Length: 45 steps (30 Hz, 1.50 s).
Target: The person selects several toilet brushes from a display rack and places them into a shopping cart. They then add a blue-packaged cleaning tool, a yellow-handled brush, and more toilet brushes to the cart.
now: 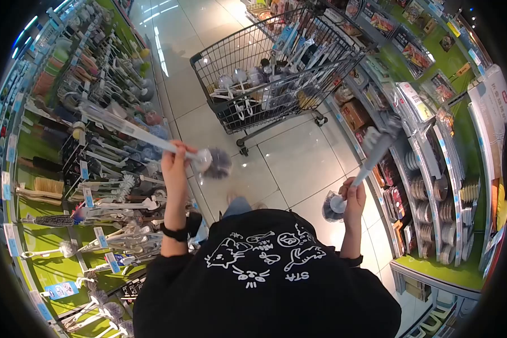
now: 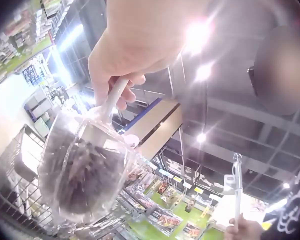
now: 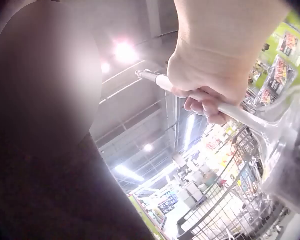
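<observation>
In the head view my left hand [image 1: 176,164] grips the white handle of a toilet brush [image 1: 217,163] near its head, the long handle slanting up toward the left shelf. Clear plastic wraps its dark, round bristles, which fill the lower left of the left wrist view. My right hand [image 1: 353,197] holds a second toilet brush [image 1: 333,206] by its white handle, just above the wrapped bristle head. That brush's handle rises toward the right shelves. In the right wrist view my fingers [image 3: 210,107] curl round the handle, and the wrapped head is cut off at the edge.
A dark wire shopping cart [image 1: 231,107] stands ahead, with several wrapped brushes and other goods inside. Along the left, a green shelf [image 1: 39,225] is crowded with brushes. Shelves [image 1: 434,248] of packaged goods line the right. Pale floor tiles [image 1: 270,163] run between.
</observation>
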### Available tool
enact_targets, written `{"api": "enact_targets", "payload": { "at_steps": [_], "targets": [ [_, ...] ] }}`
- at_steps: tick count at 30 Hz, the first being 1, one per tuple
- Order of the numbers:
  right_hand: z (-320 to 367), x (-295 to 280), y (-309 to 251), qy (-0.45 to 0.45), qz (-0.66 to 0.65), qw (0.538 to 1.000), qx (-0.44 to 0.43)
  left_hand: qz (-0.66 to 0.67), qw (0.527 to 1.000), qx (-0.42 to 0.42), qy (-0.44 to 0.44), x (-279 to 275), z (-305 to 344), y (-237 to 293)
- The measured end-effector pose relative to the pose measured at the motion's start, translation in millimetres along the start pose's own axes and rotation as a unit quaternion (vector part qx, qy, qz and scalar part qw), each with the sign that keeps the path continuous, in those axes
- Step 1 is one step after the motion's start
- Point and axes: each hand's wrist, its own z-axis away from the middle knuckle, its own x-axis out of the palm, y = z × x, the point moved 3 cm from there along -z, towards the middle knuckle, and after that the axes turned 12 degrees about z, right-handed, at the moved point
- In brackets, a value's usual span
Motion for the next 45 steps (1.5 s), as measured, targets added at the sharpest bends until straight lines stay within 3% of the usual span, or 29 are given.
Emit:
{"api": "enact_targets", "payload": {
  "at_steps": [4, 7, 8, 12, 16, 20, 26, 28, 31, 36, 40, 43, 44, 45],
  "targets": [
    [-24, 8, -5, 0.029, 0.035, 0.998, -0.042, 0.068, 0.997, 0.035, -0.003, 21, -76, -9],
    [-61, 23, -14, 0.030, 0.264, 0.958, -0.107, 0.168, 0.986, 0.006, 0.003, 34, -136, -27],
    [-72, 29, -13, 0.028, 0.283, 0.953, -0.102, 0.194, 0.981, -0.005, -0.001, 32, -159, -44],
    [-122, 60, -5, 0.005, 0.193, 0.981, -0.014, 0.218, 0.975, -0.046, 0.007, 27, -231, -93],
    [-181, 107, -27, -0.012, 0.215, 0.968, -0.125, 0.209, 0.970, -0.116, 0.044, 18, -283, -144],
    [-239, 154, -40, -0.031, 0.149, 0.977, -0.147, 0.173, 0.970, -0.144, 0.087, -1, -317, -185],
    [-313, 246, -44, -0.164, 0.066, 0.975, -0.137, 0.084, 0.971, -0.208, 0.081, -31, -340, -220],
    [-334, 277, -32, -0.206, 0.103, 0.957, -0.175, 0.059, 0.969, -0.222, 0.085, -42, -345, -240],
    [-358, 320, 2, -0.266, 0.169, 0.931, -0.183, -0.020, 0.977, -0.205, 0.046, -42, -344, -249],
    [-376, 376, 56, -0.398, 0.262, 0.870, -0.127, -0.109, 0.986, -0.104, 0.067, -38, -337, -249],
    [-382, 412, 82, -0.451, 0.291, 0.836, -0.114, -0.174, 0.981, -0.060, 0.058, -42, -337, -244],
    [-384, 438, 90, -0.467, 0.338, 0.810, -0.111, -0.162, 0.979, -0.108, 0.053, -47, -335, -242],
    [-382, 439, 88, -0.485, 0.331, 0.807, -0.054, -0.138, 0.983, -0.114, 0.051, -47, -335, -240],
    [-379, 446, 106, -0.499, 0.339, 0.795, -0.064, -0.114, 0.985, -0.119, 0.049, -48, -334, -240]
  ]
}}
